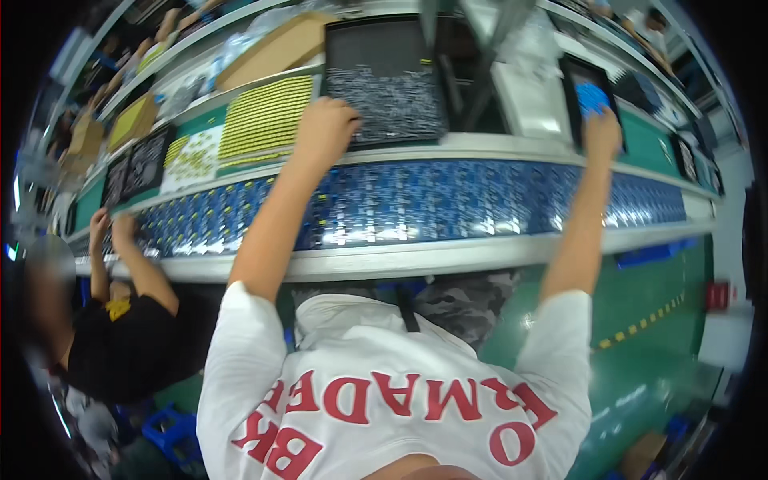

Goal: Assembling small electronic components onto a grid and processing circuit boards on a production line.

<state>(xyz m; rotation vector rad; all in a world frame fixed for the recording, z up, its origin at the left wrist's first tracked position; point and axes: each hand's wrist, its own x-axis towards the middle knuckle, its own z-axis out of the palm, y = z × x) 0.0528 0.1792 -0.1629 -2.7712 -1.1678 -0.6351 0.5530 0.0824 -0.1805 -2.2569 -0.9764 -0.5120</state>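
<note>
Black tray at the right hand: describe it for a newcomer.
Find the strip of blue circuit boards crossing the view. Beyond its right part, the right hand is at a smaller black tray. Unlike the large black tray of silvery parts, it holds a bright blue cluster.

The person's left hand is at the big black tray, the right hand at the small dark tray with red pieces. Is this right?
Not quite: the head view shows blue pieces, not red, in the small dark tray at the right hand. The left hand is indeed at the big black tray.
</note>
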